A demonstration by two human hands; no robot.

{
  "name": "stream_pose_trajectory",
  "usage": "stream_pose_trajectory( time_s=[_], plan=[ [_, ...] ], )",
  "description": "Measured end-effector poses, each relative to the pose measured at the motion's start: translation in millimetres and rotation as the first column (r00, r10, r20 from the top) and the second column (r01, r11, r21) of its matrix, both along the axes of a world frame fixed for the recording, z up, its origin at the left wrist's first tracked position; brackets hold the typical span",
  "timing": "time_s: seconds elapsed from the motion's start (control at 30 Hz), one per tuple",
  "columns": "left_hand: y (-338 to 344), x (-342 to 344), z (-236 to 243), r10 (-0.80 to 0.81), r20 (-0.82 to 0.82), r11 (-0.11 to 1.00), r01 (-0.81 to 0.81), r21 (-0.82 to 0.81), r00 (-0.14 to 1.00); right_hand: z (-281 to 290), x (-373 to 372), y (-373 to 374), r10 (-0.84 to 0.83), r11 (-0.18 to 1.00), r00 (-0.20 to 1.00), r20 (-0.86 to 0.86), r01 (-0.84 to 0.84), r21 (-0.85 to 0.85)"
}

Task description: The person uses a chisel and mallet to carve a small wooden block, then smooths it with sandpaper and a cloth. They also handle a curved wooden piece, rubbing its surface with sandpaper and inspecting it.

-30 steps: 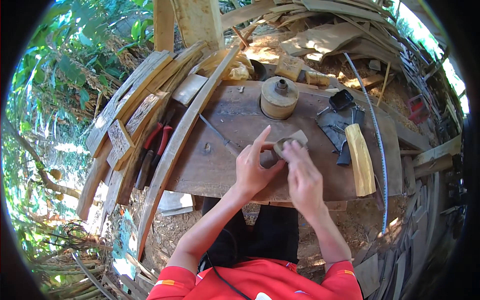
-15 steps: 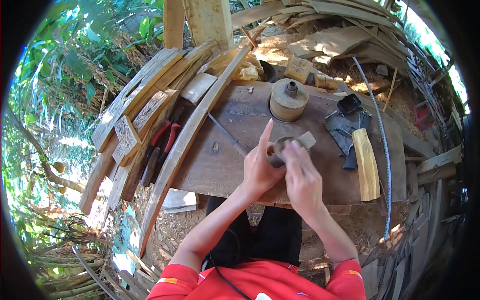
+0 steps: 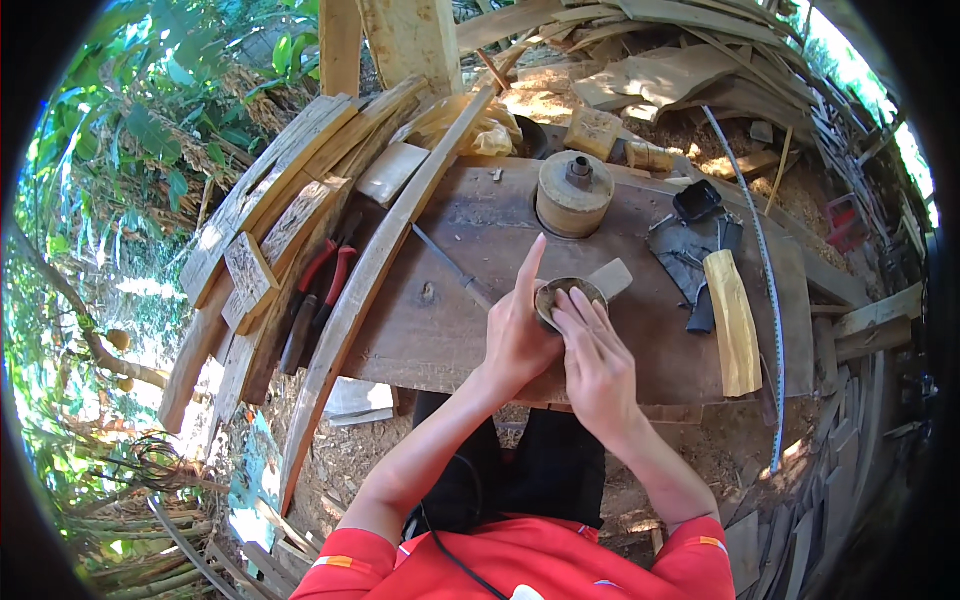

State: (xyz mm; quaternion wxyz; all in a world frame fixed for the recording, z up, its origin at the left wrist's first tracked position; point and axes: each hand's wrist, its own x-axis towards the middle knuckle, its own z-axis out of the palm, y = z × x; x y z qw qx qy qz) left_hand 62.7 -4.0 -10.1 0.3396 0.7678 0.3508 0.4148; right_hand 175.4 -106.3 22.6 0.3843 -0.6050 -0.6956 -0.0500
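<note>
Hidden and cut-off parts, head view

Small round piece [image 3: 568,297] at desk centre: only its dark top and rim show; sides and underside covered by left hand [image 3: 520,335] at 9 o'clock and right hand [image 3: 598,365] at 5 o'clock; how tight each grip is, cannot tell. Pale flat piece [image 3: 612,278] at 1 o'clock of it: lower end hidden behind the fingers. Desk [image 3: 450,330] near edge covered by both wrists. Red-handled pliers [image 3: 318,295] at 9 o'clock: jaws lost among planks. Dark heap [image 3: 690,245] at 2 o'clock: separate items too tangled to tell. Person's red shirt [image 3: 520,560] cut off by lower edge. Rim of view black, outer planks bent and blurred.
</note>
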Motion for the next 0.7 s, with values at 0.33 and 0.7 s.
stream_pose_trajectory(
  time_s=[0.33, 0.7],
  plan=[
    [0, 6, 5, -0.031, 0.058, 0.999, 0.033, -0.025, 0.998, 7, 42, 20, -0.251, 0.968, 0.945, -0.207, 0.243, -0.065],
    [-2, 6, 2, -0.009, 0.023, 1.000, 0.008, 0.013, 1.000, 7, 18, 19, 0.006, 0.999, 0.999, 0.050, -0.008, 0.043]
  ],
)
